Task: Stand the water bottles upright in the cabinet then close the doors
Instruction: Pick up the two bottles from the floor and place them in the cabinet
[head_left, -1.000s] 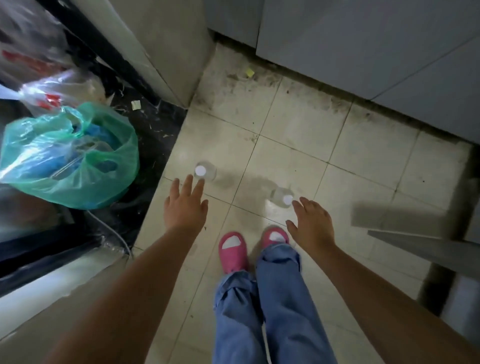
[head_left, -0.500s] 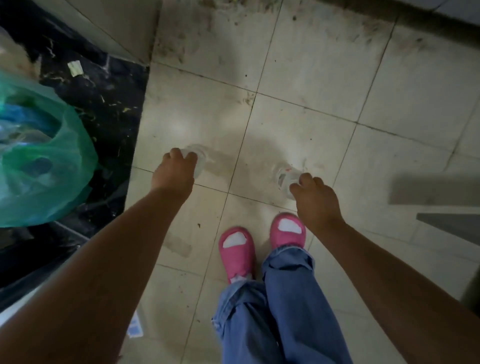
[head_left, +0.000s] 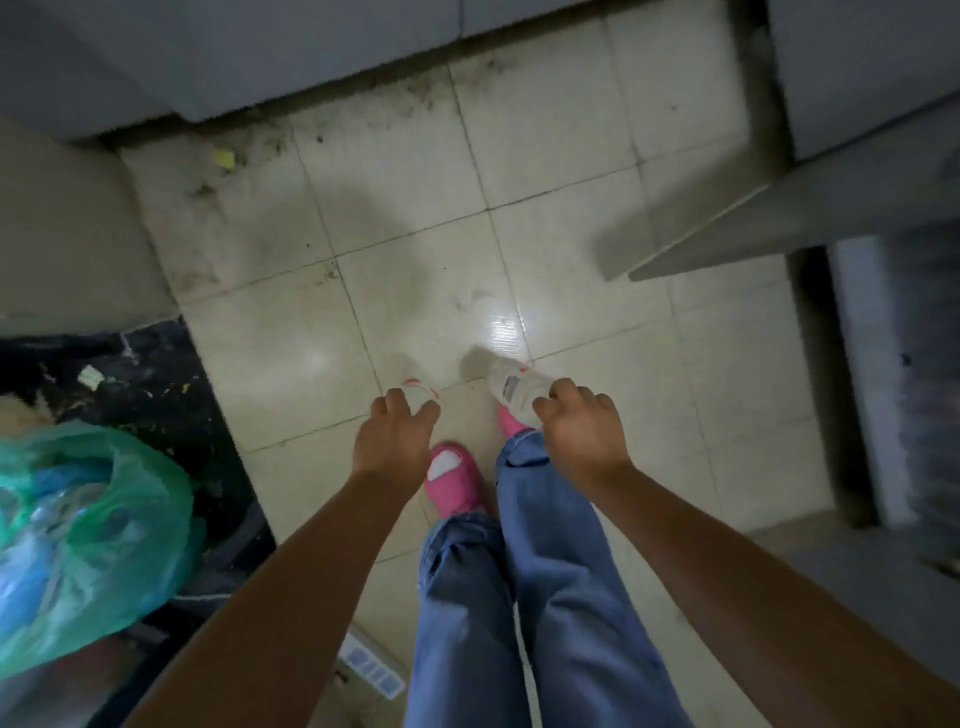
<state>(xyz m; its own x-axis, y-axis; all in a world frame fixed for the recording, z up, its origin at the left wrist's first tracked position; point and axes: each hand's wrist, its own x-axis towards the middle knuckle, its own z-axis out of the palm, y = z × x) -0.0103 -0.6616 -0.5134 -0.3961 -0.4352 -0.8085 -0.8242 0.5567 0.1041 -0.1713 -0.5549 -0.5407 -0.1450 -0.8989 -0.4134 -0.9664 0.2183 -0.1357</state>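
My left hand (head_left: 390, 436) grips the top of a clear water bottle (head_left: 417, 391) with a red-trimmed label, most of it hidden under my fingers. My right hand (head_left: 581, 427) holds a second clear water bottle (head_left: 514, 385) by its neck end; its body tilts up and to the left, label showing. Both bottles hang above the pale tiled floor (head_left: 415, 249). A grey cabinet door (head_left: 727, 228) stands open at the right, with the dark cabinet opening (head_left: 924, 364) beside it.
A green plastic bag (head_left: 88, 540) full of bottles sits on a dark marble sill at the left. Grey cabinet fronts (head_left: 260, 47) run along the top. My pink slippers (head_left: 452, 478) and jeans are below my hands. A small white tray (head_left: 371, 665) lies on the floor.
Both hands closed on the bottles standing on the floor and lifted them. The right bottle has tipped sideways. My view swung right, bringing the open cabinet door into sight.
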